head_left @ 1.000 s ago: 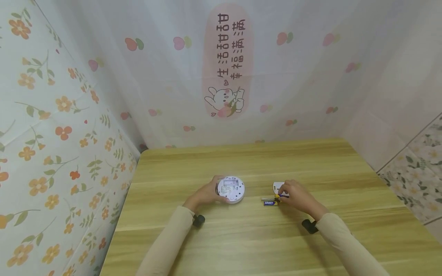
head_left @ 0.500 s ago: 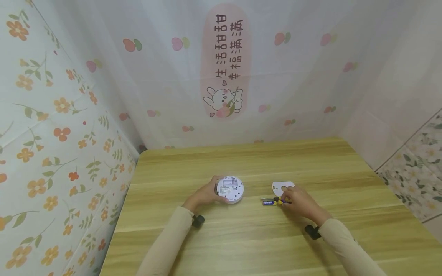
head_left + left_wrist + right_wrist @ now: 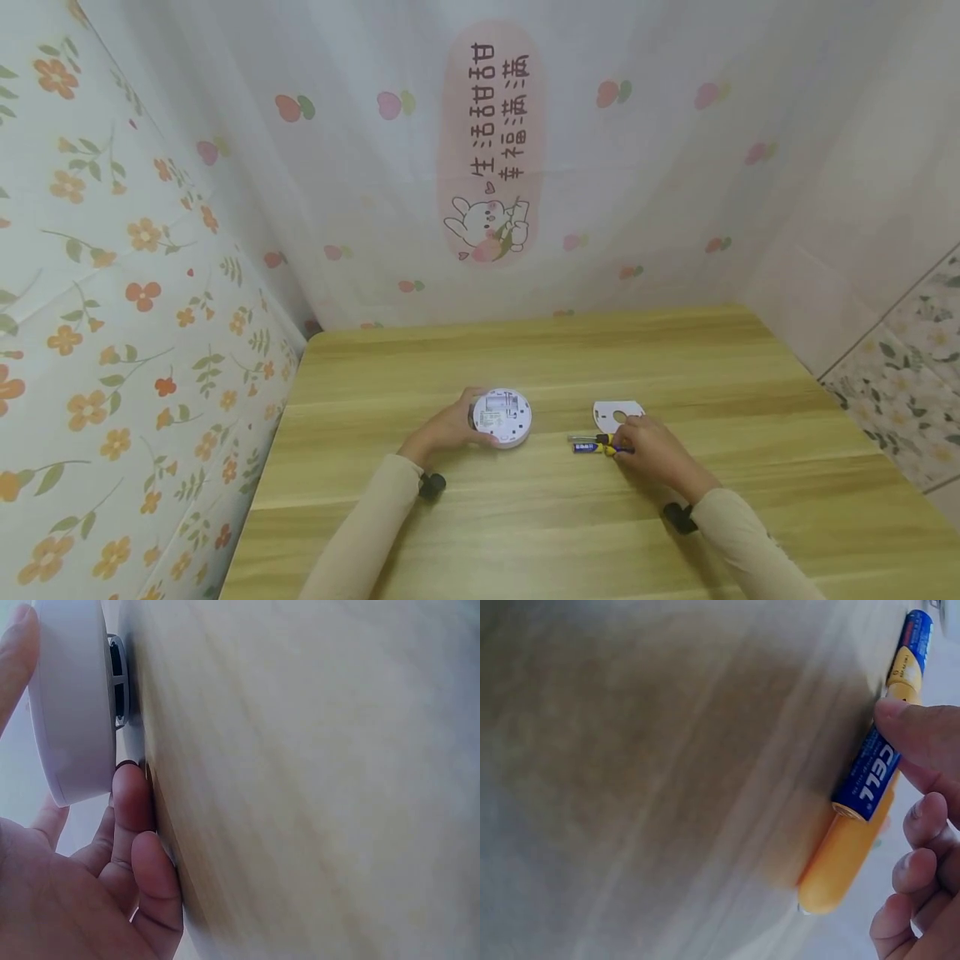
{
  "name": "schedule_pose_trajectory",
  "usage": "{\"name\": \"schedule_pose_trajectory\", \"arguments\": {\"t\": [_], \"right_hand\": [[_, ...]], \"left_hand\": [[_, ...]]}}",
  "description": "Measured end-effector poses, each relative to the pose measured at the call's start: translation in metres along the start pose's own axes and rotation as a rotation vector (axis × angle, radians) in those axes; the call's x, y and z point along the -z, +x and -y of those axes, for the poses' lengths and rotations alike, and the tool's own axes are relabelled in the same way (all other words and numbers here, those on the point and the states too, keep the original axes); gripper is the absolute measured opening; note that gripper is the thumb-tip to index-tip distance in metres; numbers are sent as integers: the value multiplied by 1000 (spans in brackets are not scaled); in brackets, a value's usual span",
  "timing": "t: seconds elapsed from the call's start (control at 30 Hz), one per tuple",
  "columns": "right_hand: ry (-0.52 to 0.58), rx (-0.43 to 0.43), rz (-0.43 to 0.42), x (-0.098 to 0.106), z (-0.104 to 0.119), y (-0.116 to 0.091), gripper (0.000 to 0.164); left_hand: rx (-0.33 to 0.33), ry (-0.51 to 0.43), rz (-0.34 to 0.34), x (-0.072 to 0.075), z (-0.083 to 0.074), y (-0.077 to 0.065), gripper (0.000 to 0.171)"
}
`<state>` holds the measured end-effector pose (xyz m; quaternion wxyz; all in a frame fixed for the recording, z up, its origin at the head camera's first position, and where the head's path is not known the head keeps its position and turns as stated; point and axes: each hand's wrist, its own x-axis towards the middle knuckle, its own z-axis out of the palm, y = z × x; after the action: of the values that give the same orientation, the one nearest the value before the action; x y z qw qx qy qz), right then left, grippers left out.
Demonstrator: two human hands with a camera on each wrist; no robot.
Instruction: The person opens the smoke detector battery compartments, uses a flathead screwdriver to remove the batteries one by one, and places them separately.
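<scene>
My left hand (image 3: 448,421) grips a round white smoke detector (image 3: 504,417) by its left edge. Its back faces up, with a label and a battery compartment. In the left wrist view, the smoke detector (image 3: 75,705) is seen side-on, its dark vent close to the tabletop. My right hand (image 3: 651,448) pinches a blue and yellow battery (image 3: 868,771) between thumb and index finger. Just beyond lies a second battery (image 3: 911,649), end to end with it. A screwdriver with a yellow handle (image 3: 838,859) lies alongside; its metal shaft (image 3: 581,438) points left.
A white mounting plate (image 3: 609,410) with a round hole lies behind the right hand, partly covered by it. All rests on a wood-grain table (image 3: 465,533). A printed curtain (image 3: 360,183) hangs at the back, and a floral one (image 3: 142,358) on the left.
My right hand has shifted slightly toward me and to the right, uncovering more of the mounting plate and the batteries. The left hand keeps its hold on the smoke detector.
</scene>
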<state>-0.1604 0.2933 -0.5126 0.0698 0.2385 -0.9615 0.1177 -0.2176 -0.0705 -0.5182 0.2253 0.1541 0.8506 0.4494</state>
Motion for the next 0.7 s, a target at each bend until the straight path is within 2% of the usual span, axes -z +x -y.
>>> {"name": "schedule_pose_trajectory", "arguments": {"t": [0.37, 0.7], "right_hand": [[-15, -13, -30, -6, -1, -4, 16], [35, -13, -54, 7, -1, 0, 18]], "left_hand": [[-1, 1, -2, -1, -1, -2, 103], [-4, -14, 0, -1, -1, -2, 103]]}}
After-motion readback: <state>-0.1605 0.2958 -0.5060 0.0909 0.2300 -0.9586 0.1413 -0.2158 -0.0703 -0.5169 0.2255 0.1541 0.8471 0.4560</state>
